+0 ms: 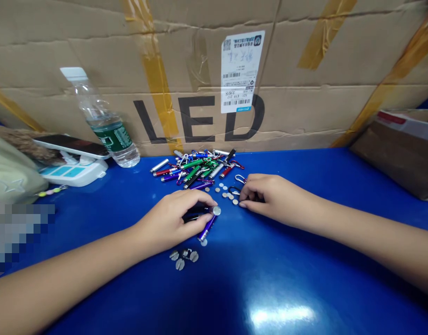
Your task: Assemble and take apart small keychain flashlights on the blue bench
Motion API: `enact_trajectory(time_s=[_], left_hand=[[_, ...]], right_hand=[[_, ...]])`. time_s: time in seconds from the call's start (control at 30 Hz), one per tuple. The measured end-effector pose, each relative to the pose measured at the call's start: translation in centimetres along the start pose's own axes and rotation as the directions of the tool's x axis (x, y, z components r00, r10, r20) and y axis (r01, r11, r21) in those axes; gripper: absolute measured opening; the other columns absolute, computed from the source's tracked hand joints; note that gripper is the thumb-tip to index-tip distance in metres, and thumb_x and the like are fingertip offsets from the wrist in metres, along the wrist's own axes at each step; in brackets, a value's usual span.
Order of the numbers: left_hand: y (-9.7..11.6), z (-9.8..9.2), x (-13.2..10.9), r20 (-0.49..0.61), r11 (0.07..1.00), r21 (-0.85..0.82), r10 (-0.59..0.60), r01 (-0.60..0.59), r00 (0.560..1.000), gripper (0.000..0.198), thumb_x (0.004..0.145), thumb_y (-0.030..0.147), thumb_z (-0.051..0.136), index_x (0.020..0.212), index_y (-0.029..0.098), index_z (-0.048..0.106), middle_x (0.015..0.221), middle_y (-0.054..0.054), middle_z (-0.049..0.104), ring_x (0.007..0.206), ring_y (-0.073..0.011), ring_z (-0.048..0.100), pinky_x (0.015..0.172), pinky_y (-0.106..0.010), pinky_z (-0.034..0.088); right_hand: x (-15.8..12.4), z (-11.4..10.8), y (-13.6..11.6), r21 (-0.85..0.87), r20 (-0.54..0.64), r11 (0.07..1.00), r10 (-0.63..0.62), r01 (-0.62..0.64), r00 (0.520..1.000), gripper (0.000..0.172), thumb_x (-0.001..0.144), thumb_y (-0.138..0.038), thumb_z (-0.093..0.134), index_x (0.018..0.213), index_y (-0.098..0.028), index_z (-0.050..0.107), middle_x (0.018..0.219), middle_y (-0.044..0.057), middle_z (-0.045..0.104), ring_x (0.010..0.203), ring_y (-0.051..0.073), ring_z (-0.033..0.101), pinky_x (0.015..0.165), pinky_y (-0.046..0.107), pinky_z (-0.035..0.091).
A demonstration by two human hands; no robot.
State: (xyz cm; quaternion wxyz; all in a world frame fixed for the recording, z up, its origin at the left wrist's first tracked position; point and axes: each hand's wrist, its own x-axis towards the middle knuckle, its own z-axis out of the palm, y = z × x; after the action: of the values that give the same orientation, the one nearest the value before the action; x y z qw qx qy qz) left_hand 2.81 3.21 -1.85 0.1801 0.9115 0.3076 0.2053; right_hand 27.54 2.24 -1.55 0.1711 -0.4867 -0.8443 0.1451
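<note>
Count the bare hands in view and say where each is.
2: the left hand, with a silver disc at its fingertips; the right hand, beside loose discs. Neither is hidden.

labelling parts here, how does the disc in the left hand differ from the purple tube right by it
Shape: the disc is round and flat, the purple tube long and slim. Colour: the disc is silvery, the purple tube mostly purple. Size: the disc is shorter than the purple tube. Shared: both are by the left hand's fingertips.
</note>
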Motion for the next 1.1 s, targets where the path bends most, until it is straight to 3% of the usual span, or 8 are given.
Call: enact_trajectory(time_s=[0.17,0.3,0.53,0.7,0.9,1.0,1.1], left_hand=[[-0.1,0.0,0.0,0.002,1.0,0.006,0.03,-0.03,1.0,0.018,0.087,0.029,0.052,0.102,0.022,0.06,0.101,-0.002,0.068,0.093,-0.015,0.064,0.085,-0.028,0.049],[0.1,0.1,0.0,-0.023,0.996,0.035,0.088,-0.087,0.996,0.016,0.086,0.025,0.053,0.1,0.022,0.059,0.095,-0.001,0.069,0.087,-0.0136,0.064,0.081,-0.025,0.049],[0.4,0.2,-0.2,-0.08,0.987,0.074,0.149,-0.143,0.986,0.013,0.085,0.022,0.056,0.097,0.02,0.06,0.091,-0.001,0.07,0.084,-0.0125,0.065,0.076,-0.023,0.048],[0.2,0.5,-0.1,-0.081,0.968,0.111,0.236,-0.227,0.968,0.013,0.087,0.022,0.053,0.097,0.02,0.06,0.09,0.0,0.071,0.082,-0.0124,0.065,0.076,-0.025,0.047],[0.2,0.5,-0.1,-0.086,0.967,0.13,0.233,-0.221,0.969,0.012,0.086,0.021,0.055,0.097,0.021,0.061,0.089,0.0,0.07,0.081,-0.012,0.065,0.075,-0.024,0.047],[0.2,0.4,-0.1,-0.091,0.971,0.119,0.218,-0.207,0.972,0.012,0.085,0.02,0.056,0.096,0.02,0.061,0.09,0.001,0.071,0.083,-0.012,0.065,0.077,-0.024,0.047],[0.1,0.3,-0.2,-0.113,0.974,0.1,0.216,-0.205,0.97,0.013,0.085,0.02,0.057,0.097,0.02,0.061,0.093,0.0,0.071,0.087,-0.0124,0.066,0.08,-0.025,0.048]], right_hand=[[-0.3,-0.6,-1.6,0.244,-0.067,0.969,-0.023,0.039,0.997,0.012,0.082,-0.028,0.06,0.081,-0.018,0.067,0.085,0.004,0.064,0.08,0.015,0.058,0.073,0.028,0.044],[-0.8,-0.4,-3.9,0.508,-0.035,0.861,0.039,-0.016,0.999,0.016,0.081,-0.034,0.061,0.084,-0.019,0.067,0.084,0.003,0.067,0.078,0.015,0.061,0.072,0.028,0.047],[-0.8,1.0,-4.5,0.692,-0.032,0.717,0.148,-0.085,0.988,0.027,0.073,-0.037,0.07,0.089,-0.016,0.064,0.074,0.002,0.066,0.069,0.014,0.061,0.062,0.026,0.048],[-0.6,1.1,-4.2,0.668,0.007,0.735,0.144,-0.112,0.99,0.025,0.071,-0.039,0.072,0.072,-0.016,0.062,0.061,0.0,0.062,0.056,0.011,0.057,0.052,0.023,0.044],[-0.8,0.8,-4.3,0.557,-0.042,0.83,0.063,-0.029,0.997,0.02,0.083,-0.034,0.059,0.077,-0.017,0.065,0.064,0.0,0.064,0.057,0.011,0.058,0.055,0.023,0.045],[-0.7,0.3,-3.4,0.37,-0.167,0.928,0.012,0.051,0.986,0.021,0.088,-0.031,0.051,0.083,-0.017,0.066,0.073,0.003,0.066,0.064,0.013,0.06,0.06,0.025,0.046],[-0.4,0.0,-1.8,0.106,-0.233,0.976,-0.161,0.189,0.959,0.014,0.087,-0.025,0.053,0.086,-0.018,0.065,0.083,0.005,0.066,0.077,0.016,0.06,0.069,0.028,0.046]])
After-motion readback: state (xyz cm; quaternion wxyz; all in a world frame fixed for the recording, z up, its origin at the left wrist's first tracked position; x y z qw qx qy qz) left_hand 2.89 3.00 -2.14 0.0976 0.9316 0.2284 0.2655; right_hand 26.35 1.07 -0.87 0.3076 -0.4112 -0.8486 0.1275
